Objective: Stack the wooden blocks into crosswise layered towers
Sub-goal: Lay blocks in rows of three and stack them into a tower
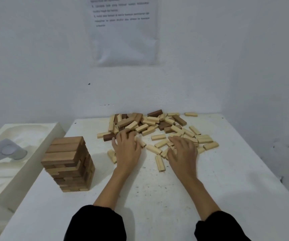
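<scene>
Blocks lie loose in a heap at the far middle of the table, light and dark mixed, with some scattered nearer us. One built tower stands near the table's left edge, well apart from the heap. Our left hand and right hand sit palm-down on the heap's near edge, apart from each other, fingers bent over light blocks. We cannot tell if either hand pinches a block or only rests on them, since the backs of the hands cover the fingertips. We judge the blocks light, stiff and smooth-sided, not fragile, and likely to slide on the table and on each other. They are best taken across the two long sides near the middle, so they land flat. The tower looks touchy: some blocks jut out unevenly and a bump could topple it. Hidden from us are the blocks under our palms, the heap's lower layers and the tower's far faces. The text on the wall paper is too blurred to read. We can't make out what the grey thing in the white tray at left is. Our sleeves are cut off at the bottom.
</scene>
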`<state>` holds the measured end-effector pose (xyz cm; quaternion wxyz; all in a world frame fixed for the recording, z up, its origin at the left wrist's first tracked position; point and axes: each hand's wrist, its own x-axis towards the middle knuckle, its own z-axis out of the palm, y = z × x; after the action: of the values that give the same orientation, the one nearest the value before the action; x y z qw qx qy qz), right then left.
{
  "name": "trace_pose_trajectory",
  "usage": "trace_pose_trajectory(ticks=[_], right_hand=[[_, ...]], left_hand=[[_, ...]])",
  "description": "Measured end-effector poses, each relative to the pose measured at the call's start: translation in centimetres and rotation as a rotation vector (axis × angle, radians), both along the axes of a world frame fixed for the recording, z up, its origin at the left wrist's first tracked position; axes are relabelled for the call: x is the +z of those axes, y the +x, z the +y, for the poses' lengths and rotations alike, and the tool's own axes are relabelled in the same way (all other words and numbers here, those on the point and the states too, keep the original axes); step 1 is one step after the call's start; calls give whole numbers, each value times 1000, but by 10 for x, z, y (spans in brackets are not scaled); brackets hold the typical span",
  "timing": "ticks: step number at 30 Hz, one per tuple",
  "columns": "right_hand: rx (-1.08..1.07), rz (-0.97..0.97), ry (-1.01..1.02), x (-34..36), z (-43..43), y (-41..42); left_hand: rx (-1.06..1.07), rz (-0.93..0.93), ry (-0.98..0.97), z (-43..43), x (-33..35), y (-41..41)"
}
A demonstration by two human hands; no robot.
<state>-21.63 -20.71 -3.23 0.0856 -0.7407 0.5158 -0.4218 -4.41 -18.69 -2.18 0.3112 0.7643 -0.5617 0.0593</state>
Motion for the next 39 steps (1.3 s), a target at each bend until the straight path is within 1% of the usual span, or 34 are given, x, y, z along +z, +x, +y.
trace_pose_trajectory(ticks=[3, 6, 13, 18, 20, 23, 25, 28, 32, 36, 39], right_hand=[[-43, 19, -17, 1, -22, 4], [-100, 63, -28, 0, -40, 11], [-112, 140, -29, -1, -73, 24], [-128, 151, -29, -1, -79, 24], [-129, 151, -30, -1, -79, 24], [-122, 140, -26, 1, -77, 25], [-104, 123, -52, 3, -74, 27], [-35, 80, -116, 11, -65, 42], [116, 107, -85, 15, -48, 78], [216, 159, 80, 12, -44, 105], [188, 213, 77, 11, -42, 121]], left_hand=[[118, -4, -50, -13, -5, 11], [155, 81, -8, -25, -5, 17], [152, 49, -46, -38, -10, 33], [89, 34, 87, -38, -6, 37], [50, 59, 92, -38, -2, 36], [11, 167, 12, -37, 2, 33], [4, 247, -57, -36, 5, 33], [15, 318, -139, -33, 6, 37], [66, 313, -263, -25, 4, 45], [217, 320, -192, -17, 5, 56], [289, 282, -98, -18, 2, 60]])
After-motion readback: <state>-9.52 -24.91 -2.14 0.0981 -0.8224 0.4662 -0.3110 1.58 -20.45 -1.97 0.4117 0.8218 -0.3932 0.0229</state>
